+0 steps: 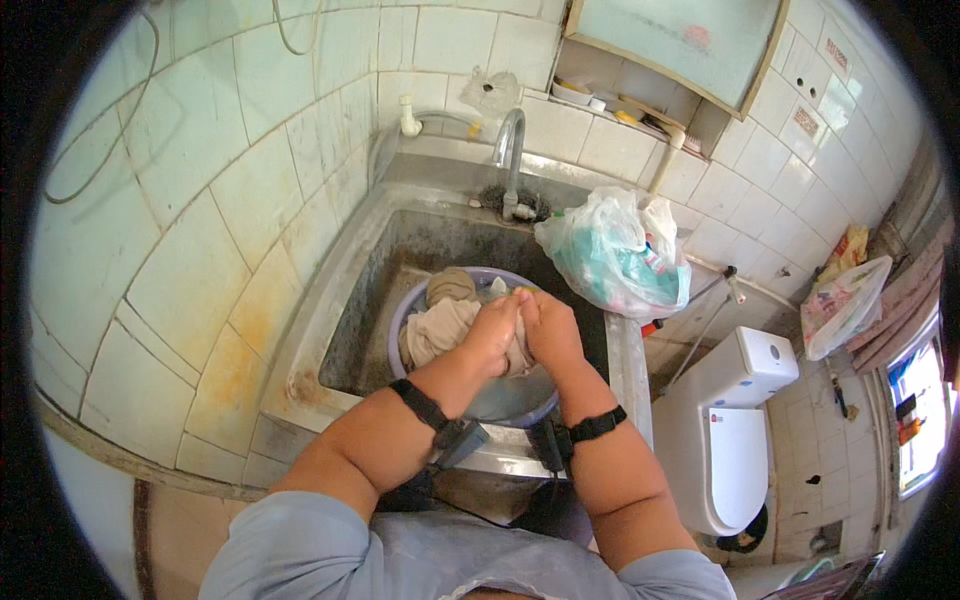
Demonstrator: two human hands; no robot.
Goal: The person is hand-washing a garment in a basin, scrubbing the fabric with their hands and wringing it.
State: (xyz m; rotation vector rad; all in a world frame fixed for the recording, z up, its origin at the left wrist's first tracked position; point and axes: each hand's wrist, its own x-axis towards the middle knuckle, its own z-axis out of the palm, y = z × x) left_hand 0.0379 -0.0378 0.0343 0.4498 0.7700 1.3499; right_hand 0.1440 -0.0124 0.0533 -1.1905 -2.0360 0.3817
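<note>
Pressing together over the right half of the basin [394, 345], left hand [490, 335] and right hand [553, 327] look clamped on beige cloth [440, 332], more bunched basin-left, nearer left hand, no clear long axis.

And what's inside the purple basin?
Beige cloth and what looks like greyish water. Left hand and right hand cover some cloth; the basin bottom is hidden.
</note>
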